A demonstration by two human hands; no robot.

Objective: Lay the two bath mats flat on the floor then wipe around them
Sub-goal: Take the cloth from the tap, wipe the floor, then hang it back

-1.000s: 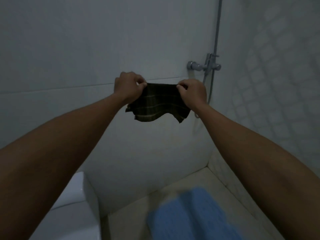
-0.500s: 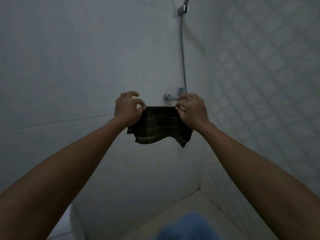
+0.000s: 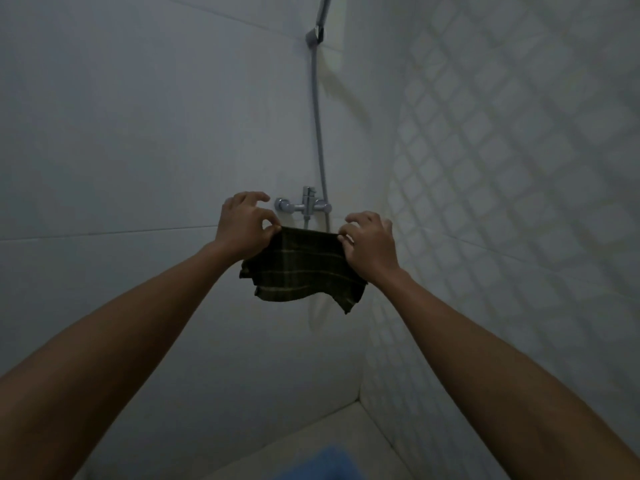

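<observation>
A small dark plaid cloth (image 3: 304,271) hangs stretched between my two hands, held out in front of me at arm's length near the wall. My left hand (image 3: 247,225) pinches its upper left corner between thumb and forefinger. My right hand (image 3: 370,247) pinches the upper right corner. The cloth's lower edge droops loose. A blue bath mat (image 3: 318,465) shows only as a blurred strip on the floor at the bottom edge of the view. A second mat is not in view.
A chrome shower valve (image 3: 304,204) sits on the white wall just behind the cloth, with a grey hose (image 3: 317,109) running up to a bracket. A diamond-patterned tiled wall (image 3: 502,168) closes the right side. Pale floor (image 3: 346,427) meets the corner below.
The view has tilted upward: the mat has slid nearly out of the bottom and the toilet is gone. My hands stay on the cloth, now just below the shower valve.
</observation>
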